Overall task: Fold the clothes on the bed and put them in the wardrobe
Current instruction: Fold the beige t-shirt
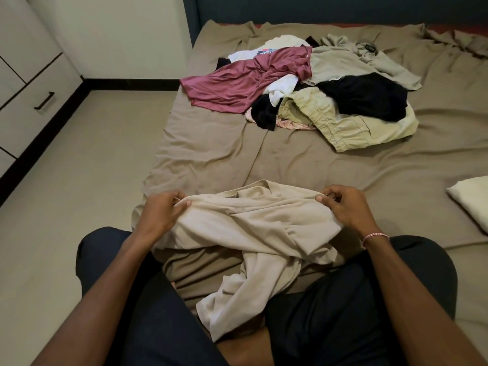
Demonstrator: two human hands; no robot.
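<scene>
**Both hands hold a beige shirt at the near edge of the bed**

The person sits at the near edge of the bed point(211, 154), which is covered with a wrinkled brown sheet. The left hand point(161, 212) grips one upper corner of the beige shirt point(253, 223), with the fingers curled around a bunch of the cloth. The right hand point(343, 207) pinches the other upper corner between thumb and fingers. The shirt is stretched between the two hands with the collar toward the far side, and its lower part hangs twisted down between the person's knees.

The pile of clothes point(317, 93) lies unfolded in the middle of the bed toward the far edge, well apart from the hands. In it, a maroon shirt point(237, 83) is spread on the left side, a black garment point(367, 96) lies on top of pale green shorts point(343, 122), and a white T-shirt point(264, 48) is partly under the maroon one.

A white folded item point(472, 199) lies at the right edge of the bed. A white cabinet point(31, 83) with a black handle point(45, 100) stands on the floor at the left.
</scene>
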